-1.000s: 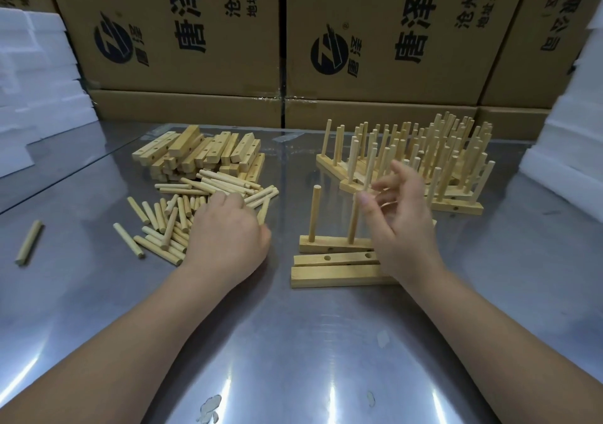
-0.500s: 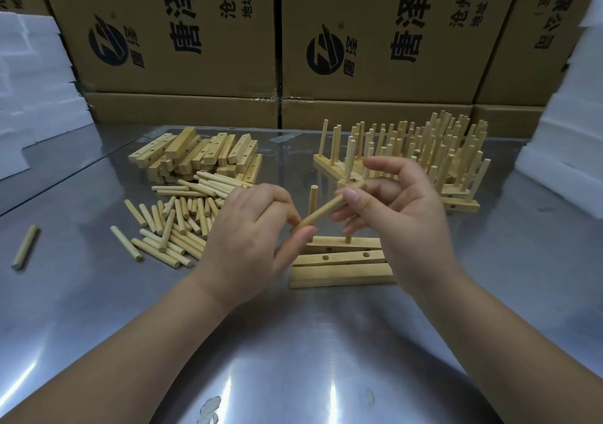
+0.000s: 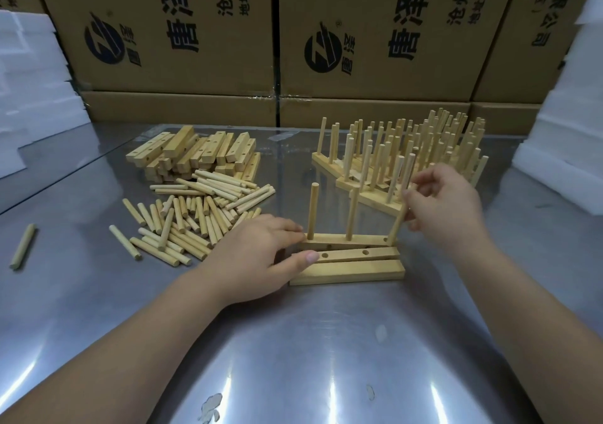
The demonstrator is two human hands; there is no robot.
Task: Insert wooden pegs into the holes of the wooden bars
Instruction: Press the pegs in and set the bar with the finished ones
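Three wooden bars lie side by side in front of me. The far bar (image 3: 336, 240) carries two upright pegs (image 3: 313, 210). My right hand (image 3: 445, 206) pinches a third peg (image 3: 398, 223) by its top, its lower end at the hole near that bar's right end. My left hand (image 3: 257, 255) holds the bars' left ends, thumb on the middle bar (image 3: 359, 255), whose holes stand empty. The near bar (image 3: 347, 273) lies flat. Loose pegs (image 3: 195, 221) are heaped to the left.
A stack of bare bars (image 3: 195, 154) sits behind the loose pegs. Finished bars with pegs (image 3: 408, 153) crowd the back right. One stray peg (image 3: 22, 246) lies far left. Cardboard boxes (image 3: 195, 32) wall the back; white foam (image 3: 567, 123) stands at both sides of the metal table (image 3: 310, 342).
My left hand took a peg from the pile and passed it to my right hand. My right hand has brought it down to the far bar's right hole; my left hand moved onto the bars' ends.
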